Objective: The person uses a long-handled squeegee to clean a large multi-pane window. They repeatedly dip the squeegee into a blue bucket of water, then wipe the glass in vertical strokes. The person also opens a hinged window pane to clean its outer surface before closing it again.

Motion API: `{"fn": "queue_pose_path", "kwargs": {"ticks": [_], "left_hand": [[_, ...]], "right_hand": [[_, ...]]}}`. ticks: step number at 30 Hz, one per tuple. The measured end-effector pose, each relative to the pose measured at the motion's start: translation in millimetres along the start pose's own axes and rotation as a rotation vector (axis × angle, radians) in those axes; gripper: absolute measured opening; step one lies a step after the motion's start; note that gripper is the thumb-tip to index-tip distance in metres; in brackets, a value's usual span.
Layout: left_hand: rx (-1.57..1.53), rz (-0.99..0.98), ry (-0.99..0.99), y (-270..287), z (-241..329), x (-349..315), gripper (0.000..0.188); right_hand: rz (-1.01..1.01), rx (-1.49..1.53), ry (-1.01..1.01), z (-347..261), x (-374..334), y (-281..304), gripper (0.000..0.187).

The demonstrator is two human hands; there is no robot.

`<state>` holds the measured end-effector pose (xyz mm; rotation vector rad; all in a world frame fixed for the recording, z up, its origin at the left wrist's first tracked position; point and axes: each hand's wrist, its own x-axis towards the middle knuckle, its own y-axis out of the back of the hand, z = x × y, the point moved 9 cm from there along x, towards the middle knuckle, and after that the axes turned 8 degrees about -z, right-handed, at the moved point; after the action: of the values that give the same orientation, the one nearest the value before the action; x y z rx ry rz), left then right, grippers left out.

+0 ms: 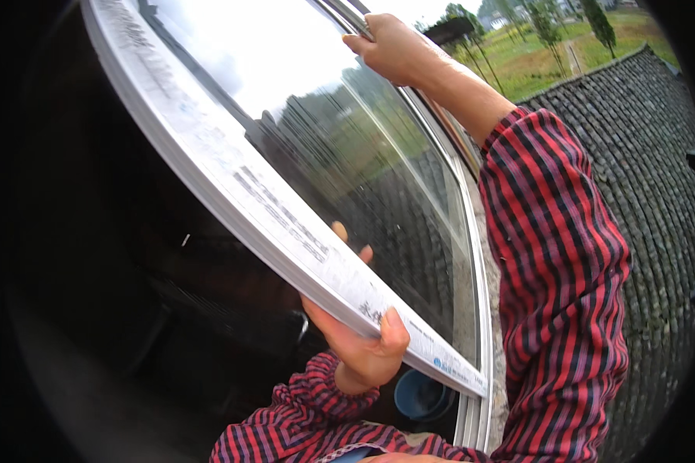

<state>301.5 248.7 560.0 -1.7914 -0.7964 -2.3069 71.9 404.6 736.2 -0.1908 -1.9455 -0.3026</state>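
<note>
A white-framed window sash (286, 224) with printed film on its face crosses the picture from the upper left to the lower right. My left hand (367, 351) grips its lower edge, thumb on the near face and fingertips showing over the glass side. The glass pane (347, 154) reflects sky, trees and roof tiles. At the top, my right hand (398, 50) reaches outside and closes round a narrow grey bar at the window's outer edge, seemingly part of the frame. The fingers' far side is hidden.
A blue bucket (423, 395) stands below, beside the window track (475, 420). Outside to the right lies a grey tiled roof (649, 201), with grass and trees beyond. On the left the room is very dark, and little can be made out there.
</note>
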Motion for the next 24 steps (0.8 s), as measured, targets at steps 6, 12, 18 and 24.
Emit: {"fn": "queue_pose_path", "kwargs": {"ticks": [6,12,18,24], "left_hand": [[0.104,-0.001,-0.009,-2.2,0.3,2.1,0.101],[0.146,0.046,-0.036,-2.1,3.6,6.9,0.098],[0.155,0.051,0.027,-4.5,-2.0,5.9,0.097],[0.153,0.054,0.004,-9.0,2.9,10.0,0.096]], "right_hand": [[-0.209,0.133,-0.086,51.7,-149.0,-10.7,0.031],[-0.303,0.195,-0.318,98.6,-352.6,-17.7,0.023],[-0.444,0.139,-0.562,152.9,-539.9,-9.8,0.020],[-0.526,0.113,-0.749,157.6,-700.4,16.4,0.022]]}}
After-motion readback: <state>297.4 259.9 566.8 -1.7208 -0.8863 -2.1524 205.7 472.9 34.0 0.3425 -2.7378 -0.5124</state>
